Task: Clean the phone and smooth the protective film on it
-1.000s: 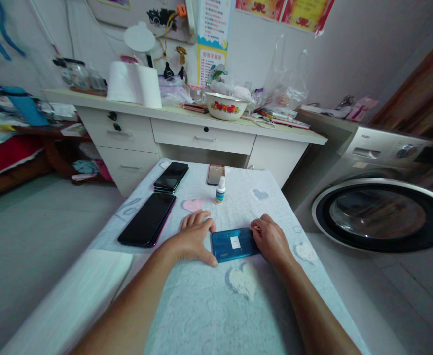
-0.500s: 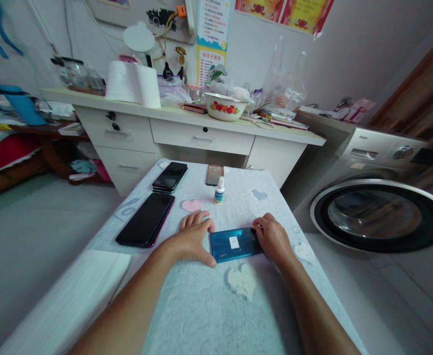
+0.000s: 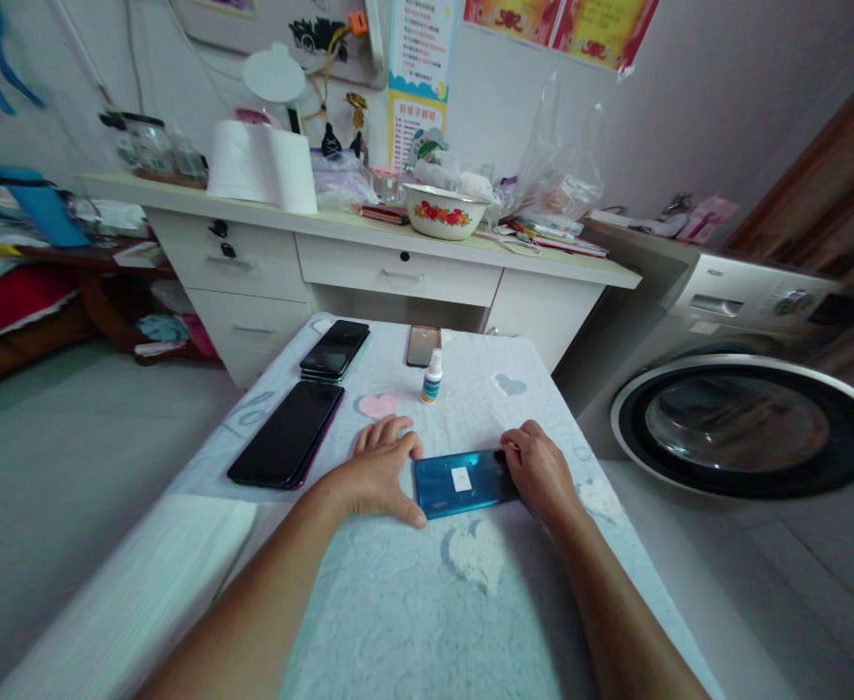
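A blue smartphone (image 3: 481,478) lies back side up on the cloth-covered table, with a small white sticker on its back. My left hand (image 3: 381,473) holds its left end, thumb at the near corner and index finger at the far corner. Over the right end, my right hand (image 3: 539,467) is closed with curled fingers, hiding that end. A small white-capped bottle (image 3: 433,377) stands upright beyond the smartphone. To the left lie large dark phones (image 3: 285,435), screen up, and behind them a stack of phones (image 3: 335,348). Another phone (image 3: 424,345) lies at the far edge.
The table (image 3: 398,622) has a pale cloth with heart patterns. Beyond it stands a white desk (image 3: 398,261) bearing a flowered bowl (image 3: 445,212), paper rolls (image 3: 292,173) and plastic bags (image 3: 558,175). A washing machine (image 3: 726,321) stands on the right.
My hands and the blue smartphone stay nearly in place; any shift of my right fingers is very slight. The other phones and the bottle have not moved.
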A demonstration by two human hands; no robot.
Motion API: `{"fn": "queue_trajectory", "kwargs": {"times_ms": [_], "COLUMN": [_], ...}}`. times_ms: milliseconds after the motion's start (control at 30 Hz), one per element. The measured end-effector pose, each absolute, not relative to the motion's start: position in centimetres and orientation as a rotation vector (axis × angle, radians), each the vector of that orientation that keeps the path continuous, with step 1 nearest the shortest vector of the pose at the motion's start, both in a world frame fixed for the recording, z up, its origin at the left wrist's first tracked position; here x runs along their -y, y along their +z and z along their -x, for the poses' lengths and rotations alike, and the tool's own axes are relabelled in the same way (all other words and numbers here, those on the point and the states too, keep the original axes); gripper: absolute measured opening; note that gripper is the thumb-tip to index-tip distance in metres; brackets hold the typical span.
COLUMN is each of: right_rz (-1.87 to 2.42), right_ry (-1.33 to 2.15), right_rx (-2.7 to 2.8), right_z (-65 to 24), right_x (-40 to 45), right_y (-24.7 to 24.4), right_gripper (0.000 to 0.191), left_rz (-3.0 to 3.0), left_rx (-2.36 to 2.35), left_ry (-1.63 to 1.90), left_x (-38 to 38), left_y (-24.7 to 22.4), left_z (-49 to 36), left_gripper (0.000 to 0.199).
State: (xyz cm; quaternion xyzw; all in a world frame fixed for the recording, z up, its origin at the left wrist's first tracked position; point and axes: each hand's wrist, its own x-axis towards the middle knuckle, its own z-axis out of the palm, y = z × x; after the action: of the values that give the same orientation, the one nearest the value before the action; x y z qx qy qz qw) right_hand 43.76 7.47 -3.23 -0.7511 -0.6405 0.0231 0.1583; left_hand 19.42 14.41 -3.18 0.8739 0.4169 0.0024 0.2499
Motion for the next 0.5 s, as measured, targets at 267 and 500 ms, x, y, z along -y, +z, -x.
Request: {"fn": "queue_trajectory", "kwargs": {"times_ms": [267, 500], "right_rz": [2.076, 2.123], "right_ry": [0.095, 0.094], "right_rx": [1.927, 1.850], "right_z": [-42.3, -44.2], "right_x": [-7.6, -7.6], "right_y": [-3.1, -3.3], "right_gripper": [0.022, 0.023], "left_rz": [-2.394, -2.398], "left_rx": [-1.130, -1.118], "left_ry": [0.018, 0.030], "left_x": [-14.6, -14.6], "left_y": [-3.6, -3.7], "left_z": [-19.3, -19.2], "left_gripper": [0.075, 0.074]}}
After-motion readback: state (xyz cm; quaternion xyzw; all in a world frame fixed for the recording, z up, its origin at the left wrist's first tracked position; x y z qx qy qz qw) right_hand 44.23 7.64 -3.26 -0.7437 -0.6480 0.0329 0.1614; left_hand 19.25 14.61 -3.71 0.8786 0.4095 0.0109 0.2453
